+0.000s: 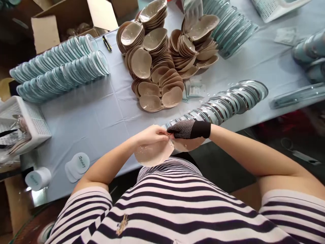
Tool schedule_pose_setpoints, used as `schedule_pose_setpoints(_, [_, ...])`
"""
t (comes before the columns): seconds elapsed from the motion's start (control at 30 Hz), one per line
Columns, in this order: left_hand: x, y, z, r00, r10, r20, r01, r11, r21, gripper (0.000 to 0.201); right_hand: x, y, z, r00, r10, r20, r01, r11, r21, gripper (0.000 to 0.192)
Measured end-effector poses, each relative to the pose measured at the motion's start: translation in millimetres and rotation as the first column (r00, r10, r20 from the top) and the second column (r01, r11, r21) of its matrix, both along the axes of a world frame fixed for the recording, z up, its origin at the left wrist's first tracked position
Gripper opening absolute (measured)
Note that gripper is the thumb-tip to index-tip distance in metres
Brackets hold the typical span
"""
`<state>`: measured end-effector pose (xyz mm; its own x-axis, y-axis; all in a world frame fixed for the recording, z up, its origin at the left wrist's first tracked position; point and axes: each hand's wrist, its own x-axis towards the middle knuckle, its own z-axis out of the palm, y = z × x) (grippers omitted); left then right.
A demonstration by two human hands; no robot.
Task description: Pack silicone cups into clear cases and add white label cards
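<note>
Beige cup pair: two joined beige cups (154, 153) sit in the grip at the tabletop's near edge, over the striped shirt (177, 200).
Left hand: bare left hand (151, 135), fingers closed in a pinch on the top edge of the left cup, where the two cups meet.
Right hand: right hand (189, 129) in a black dotted glove, fingers closed on the right cup at the same meeting point, touching the left fingertips.
Just beyond the grip: a slanted row of clear round lids (223, 101) runs away to the right.
Further beyond: a large heap of beige cups (162, 57), with small white packets (195, 89) beside it.
Left of the grip, far side: two long rows of nested clear blue shells (58, 71); behind them an open cardboard box (63, 20) and a black pen (107, 43).
Left of the grip, near side: round white labels (77, 165) and a white roll (38, 178); a white slotted basket (27, 122) at the edge.
Surface: tabletop (101, 112) under a pale blue creased cloth.
Room: dark floor to the right of the grip; another white basket (276, 8) at the far corner.
</note>
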<state>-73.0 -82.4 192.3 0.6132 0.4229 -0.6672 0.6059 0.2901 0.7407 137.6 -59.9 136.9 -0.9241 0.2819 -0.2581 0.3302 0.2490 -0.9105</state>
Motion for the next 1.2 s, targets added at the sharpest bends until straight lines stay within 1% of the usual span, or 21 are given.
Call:
schedule_pose_setpoints(0.07, [-17.0, -19.5, 5.3, 0.998, -0.049, -0.03, 0.05, 0.998, 0.036, 0.024, -19.6, -26.4, 8.6, 0.996, -0.018, 0.082, 0.019, 1.0, -0.013, 0.024])
schedule_pose_setpoints(0.13, [-33.2, -40.7, 8.2, 0.992, -0.1, -0.07, 0.106, 0.991, 0.082, 0.022, -39.4, -57.6, 18.4, 0.976, -0.066, 0.208, 0.061, 0.998, 0.03, 0.026])
schedule_pose_setpoints(0.17, [-40.3, -51.9, 7.7, 0.992, -0.106, -0.075, 0.112, 0.99, 0.086, 0.022, -48.9, -74.3, 22.6, 0.959, -0.106, 0.263, 0.092, 0.994, 0.065, 0.027])
schedule_pose_setpoints(0.23, [-51.2, -74.2, 1.9, 0.996, -0.069, -0.056, 0.072, 0.996, 0.052, 0.022, -66.5, -107.1, 27.7, 0.911, -0.221, 0.349, 0.189, 0.974, 0.125, 0.026])
schedule_pose_setpoints(0.3, [-57.0, -93.8, -8.6, 0.999, -0.01, -0.038, 0.01, 1.0, -0.006, 0.022, -80.8, -134.6, 27.5, 0.857, -0.351, 0.377, 0.311, 0.936, 0.164, 0.025])
schedule_pose_setpoints(0.37, [-58.6, -106.4, -19.7, 0.999, 0.043, -0.011, -0.043, 0.998, -0.054, 0.021, -89.4, -152.1, 23.7, 0.795, -0.488, 0.361, 0.442, 0.873, 0.206, 0.023])
schedule_pose_setpoints(0.43, [-58.7, -108.8, -27.1, 0.997, 0.077, 0.023, -0.075, 0.992, -0.103, 0.021, -89.8, -158.0, 20.1, 0.698, -0.63, 0.34, 0.575, 0.776, 0.259, 0.021])
schedule_pose_setpoints(0.5, [-58.7, -100.8, -28.4, 0.994, 0.091, 0.057, -0.081, 0.983, -0.168, 0.026, -82.2, -154.3, 19.8, 0.567, -0.743, 0.356, 0.674, 0.667, 0.317, 0.023])
schedule_pose_setpoints(0.53, [-58.6, -94.1, -26.6, 0.994, 0.079, 0.071, -0.063, 0.977, -0.204, 0.028, -76.3, -150.3, 21.5, 0.515, -0.775, 0.366, 0.698, 0.627, 0.347, 0.026])
schedule_pose_setpoints(0.57, [-58.1, -86.7, -23.5, 0.995, 0.049, 0.092, -0.026, 0.971, -0.239, 0.031, -70.0, -145.5, 24.4, 0.484, -0.792, 0.373, 0.701, 0.606, 0.376, 0.029])
schedule_pose_setpoints(0.6, [-57.0, -79.4, -19.4, 0.993, 0.006, 0.119, 0.026, 0.964, -0.265, 0.032, -63.8, -140.7, 28.2, 0.478, -0.794, 0.376, 0.688, 0.604, 0.403, 0.031])
schedule_pose_setpoints(0.63, [-54.9, -73.0, -14.8, 0.989, -0.042, 0.14, 0.079, 0.96, -0.268, 0.033, -58.2, -136.0, 32.7, 0.497, -0.781, 0.377, 0.657, 0.623, 0.424, 0.032])
schedule_pose_setpoints(0.67, [-51.9, -67.9, -10.3, 0.983, -0.097, 0.155, 0.134, 0.958, -0.252, 0.033, -53.4, -131.7, 37.4, 0.532, -0.753, 0.387, 0.612, 0.658, 0.438, 0.031])
schedule_pose_setpoints(0.73, [-43.8, -62.4, -3.3, 0.962, -0.202, 0.186, 0.237, 0.953, -0.188, 0.031, -46.1, -124.5, 45.7, 0.619, -0.654, 0.435, 0.501, 0.755, 0.422, 0.027])
schedule_pose_setpoints(0.8, [-34.7, -61.9, -0.8, 0.928, -0.292, 0.23, 0.327, 0.935, -0.135, 0.033, -39.7, -118.6, 50.6, 0.717, -0.523, 0.46, 0.406, 0.85, 0.335, 0.025])
schedule_pose_setpoints(0.83, [-30.6, -62.9, -1.2, 0.909, -0.332, 0.252, 0.372, 0.919, -0.133, 0.035, -36.2, -116.0, 51.7, 0.754, -0.478, 0.451, 0.382, 0.877, 0.291, 0.024])
schedule_pose_setpoints(0.9, [-24.0, -66.1, -3.1, 0.893, -0.368, 0.26, 0.416, 0.895, -0.161, 0.035, -28.6, -111.6, 52.4, 0.798, -0.443, 0.409, 0.378, 0.896, 0.232, 0.024])
schedule_pose_setpoints(1.0, [-18.7, -70.6, -2.9, 0.92, -0.326, 0.219, 0.364, 0.917, -0.165, 0.031, -19.7, -108.5, 54.3, 0.828, -0.429, 0.362, 0.401, 0.903, 0.154, 0.024])
schedule_pose_setpoints(1.1, [-17.3, -69.0, 2.0, 0.926, -0.31, 0.217, 0.342, 0.931, -0.127, 0.031, -17.2, -111.7, 55.2, 0.911, -0.325, 0.255, 0.345, 0.938, -0.039, 0.026])
schedule_pose_setpoints(1.13, [-17.9, -66.3, 3.1, 0.923, -0.315, 0.221, 0.346, 0.93, -0.121, 0.033, -17.3, -113.6, 53.6, 0.928, -0.306, 0.212, 0.335, 0.935, -0.114, 0.028])
schedule_pose_setpoints(1.2, [-21.2, -59.1, 3.1, 0.908, -0.321, 0.269, 0.362, 0.924, -0.119, 0.034, -18.4, -117.9, 47.4, 0.92, -0.352, 0.174, 0.383, 0.902, -0.198, 0.029])
